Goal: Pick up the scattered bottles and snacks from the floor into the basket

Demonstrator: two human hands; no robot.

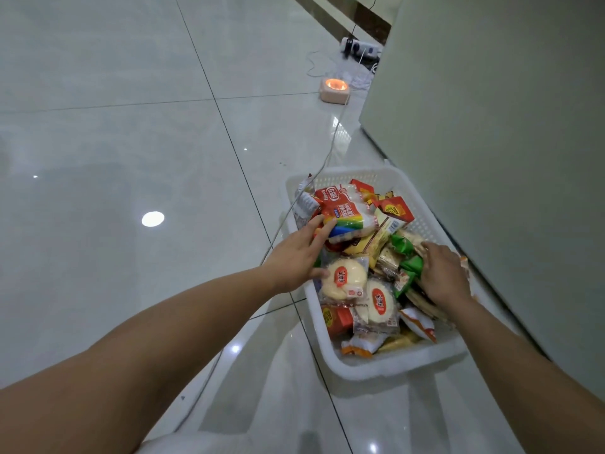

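A white perforated basket [389,363] stands on the tiled floor beside a wall, heaped with snack packets. My left hand [296,257] reaches over its left rim, fingers stretched onto a rainbow-striped red and white packet [347,214] and thumb against a round cake in clear wrap [343,278]. My right hand [442,273] lies palm down on the green packets [406,257] and cracker packs at the basket's right side, its fingertips hidden among them. A second round cake [379,303] and red cartons [394,209] fill the rest.
A pale green wall [491,158] runs close along the basket's right side. A white cable [294,211] trails across the floor past the basket to a pink glowing device [334,90] and a power strip [360,47] farther back. Glossy tiles stretch away to the left.
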